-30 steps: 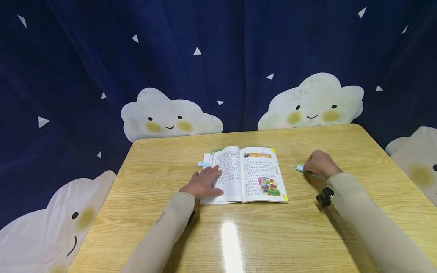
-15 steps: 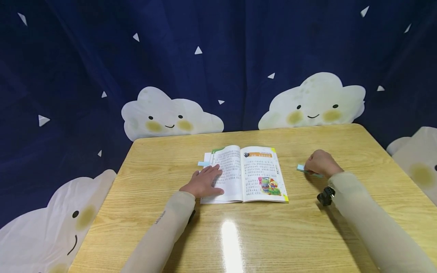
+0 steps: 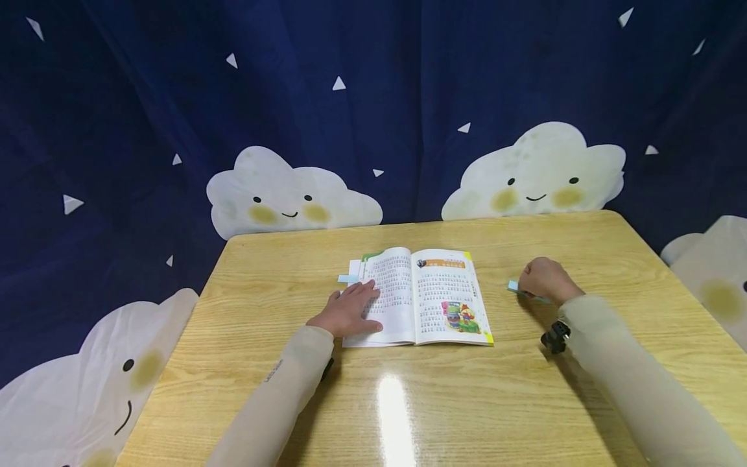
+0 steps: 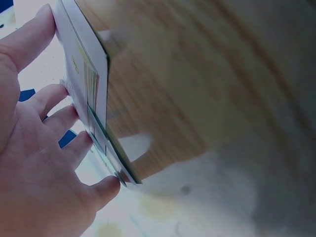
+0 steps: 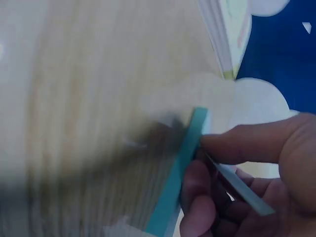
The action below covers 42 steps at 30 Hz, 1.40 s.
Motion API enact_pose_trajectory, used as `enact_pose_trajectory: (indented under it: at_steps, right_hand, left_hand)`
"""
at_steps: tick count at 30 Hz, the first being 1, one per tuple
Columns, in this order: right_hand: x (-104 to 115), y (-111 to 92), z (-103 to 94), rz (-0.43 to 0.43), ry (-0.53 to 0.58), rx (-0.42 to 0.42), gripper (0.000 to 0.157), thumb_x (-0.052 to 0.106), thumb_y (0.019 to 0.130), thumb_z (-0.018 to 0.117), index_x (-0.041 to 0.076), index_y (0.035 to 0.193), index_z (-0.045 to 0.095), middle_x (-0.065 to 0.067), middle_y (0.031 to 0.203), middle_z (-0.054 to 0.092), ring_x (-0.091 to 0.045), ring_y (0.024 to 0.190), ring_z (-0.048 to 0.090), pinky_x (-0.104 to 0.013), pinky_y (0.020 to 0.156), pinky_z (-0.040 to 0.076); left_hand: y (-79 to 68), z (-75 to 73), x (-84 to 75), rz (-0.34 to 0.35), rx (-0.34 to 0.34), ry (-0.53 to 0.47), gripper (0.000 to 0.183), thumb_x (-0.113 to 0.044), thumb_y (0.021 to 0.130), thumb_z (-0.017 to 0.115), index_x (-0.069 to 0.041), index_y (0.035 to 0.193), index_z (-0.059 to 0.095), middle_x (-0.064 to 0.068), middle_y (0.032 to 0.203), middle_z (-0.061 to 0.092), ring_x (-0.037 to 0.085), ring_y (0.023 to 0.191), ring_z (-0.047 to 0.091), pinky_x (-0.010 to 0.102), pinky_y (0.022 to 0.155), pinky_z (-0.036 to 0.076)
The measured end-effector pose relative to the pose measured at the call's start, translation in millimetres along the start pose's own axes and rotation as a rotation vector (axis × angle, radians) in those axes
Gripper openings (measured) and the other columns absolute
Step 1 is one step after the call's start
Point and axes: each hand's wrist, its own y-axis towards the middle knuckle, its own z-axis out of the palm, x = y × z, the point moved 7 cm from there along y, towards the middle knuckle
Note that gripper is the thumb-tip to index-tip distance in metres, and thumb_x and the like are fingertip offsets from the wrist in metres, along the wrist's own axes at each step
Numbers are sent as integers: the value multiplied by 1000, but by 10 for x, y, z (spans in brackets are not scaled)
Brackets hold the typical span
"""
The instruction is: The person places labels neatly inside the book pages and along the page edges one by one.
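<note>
An open book (image 3: 445, 292) with printed text and a colour picture lies on the table. My left hand (image 3: 348, 313) rests spread on its left page, thumb and fingers apart. In the left wrist view the fingers (image 4: 76, 148) of that hand lie along the page edge. A light-blue paper tab (image 3: 348, 279) sticks out from the book's left side. To the right of the book, my right hand (image 3: 548, 280) pinches a thin blue-green strip (image 5: 180, 170) between thumb and curled fingers, low over the table. A pale narrow piece (image 5: 244, 190) also shows among these fingers; its kind is unclear.
The wooden table (image 3: 280, 259) runs back to a dark blue curtain (image 3: 373, 84) with white clouds and triangles. A bright glare patch (image 3: 395, 415) lies on the tabletop in front of the book. A small black device (image 3: 556, 337) sits at the right wrist.
Both hands and the book stay nearly in place. The head view shifts very slightly.
</note>
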Motion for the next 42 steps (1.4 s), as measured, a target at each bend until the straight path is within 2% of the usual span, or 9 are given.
enact_pose_trajectory:
  at_steps: [3, 8, 12, 19, 28, 42]
  right_hand:
    - [65, -18, 11, -40, -51, -28, 28, 7, 77, 48, 17, 52, 42, 7, 48, 34, -9, 48, 26, -25, 50, 26]
    - [100, -40, 18, -24, -83, -55, 29, 6, 75, 49, 19, 51, 39, 8, 48, 30, -9, 49, 23, -24, 49, 23]
    - [118, -34, 33, -25, -92, -65, 32, 0, 73, 43, 21, 50, 34, 8, 49, 24, -8, 50, 16, -23, 49, 19]
    - [176, -42, 2, -40, -89, -106, 35, -6, 69, 39, 21, 49, 31, 9, 49, 20, -8, 51, 13, -22, 49, 17]
    - [127, -44, -14, 11, -64, -84, 33, -2, 76, 46, 18, 50, 39, 8, 49, 30, -8, 48, 24, -23, 47, 24]
    - [111, -53, -4, 5, -37, -94, 35, -1, 76, 46, 19, 49, 38, 8, 47, 27, -8, 47, 20, -23, 48, 22]
  left_hand:
    - [0, -6, 3, -5, -1, 3, 76, -47, 88, 70, -25, 154, 38, -5, 168, 20, 27, 156, 17, 59, 124, 13]
    - [6, -6, 3, -8, 0, 3, 76, -48, 88, 70, -25, 154, 38, -5, 168, 20, 27, 156, 17, 58, 124, 13]
    - [5, -1, 3, -8, 1, 1, 76, -47, 89, 70, -25, 154, 38, -5, 168, 20, 27, 156, 17, 58, 124, 13]
    - [16, 16, 14, -9, 8, 10, 77, -48, 89, 70, -24, 154, 37, -4, 168, 19, 28, 156, 16, 59, 124, 13]
    - [29, 14, 20, -2, -2, 6, 76, -48, 89, 69, -24, 154, 38, -4, 168, 20, 27, 156, 17, 60, 123, 13]
    - [-6, 12, 13, 5, -12, 8, 77, -48, 89, 70, -24, 154, 38, -5, 167, 20, 27, 156, 18, 60, 123, 13]
